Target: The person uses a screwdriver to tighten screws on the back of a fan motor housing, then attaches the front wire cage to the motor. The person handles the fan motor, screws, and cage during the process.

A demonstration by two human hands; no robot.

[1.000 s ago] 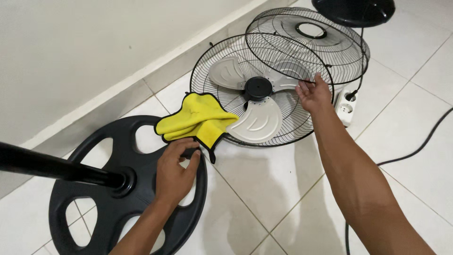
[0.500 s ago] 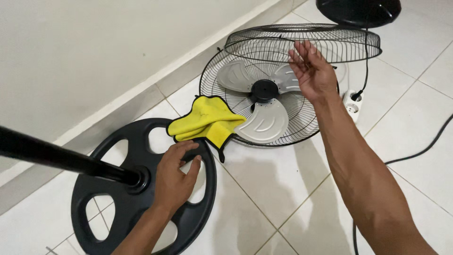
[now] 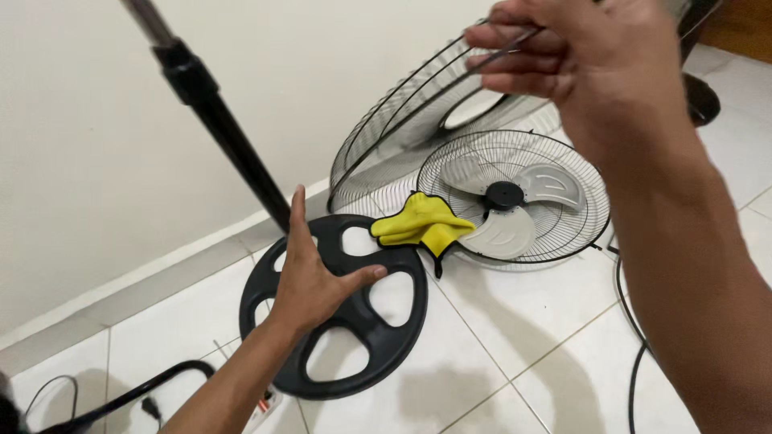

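My right hand (image 3: 599, 60) is raised close to the camera, fingers closed on the rim of a black wire fan grille (image 3: 402, 120) that it holds tilted up off the floor. Below it the other grille (image 3: 579, 233) lies flat on the tiles with grey fan blades (image 3: 503, 233) and a black hub (image 3: 504, 195) inside. A yellow cloth (image 3: 422, 223) rests across that grille's left edge. My left hand (image 3: 314, 277) hovers open, fingers spread, over the round black fan base (image 3: 378, 337), from which a black pole (image 3: 217, 120) rises.
A white wall with a skirting strip runs along the left. Black cables (image 3: 631, 378) lie on the white tiled floor at the right and at the bottom left (image 3: 137, 394). A dark round object (image 3: 701, 96) sits behind my right arm.
My right hand has lifted the loose grille from lying over the fan up to a steep tilt. The view rose and pulled back. My left hand lifted off the base and spread open.
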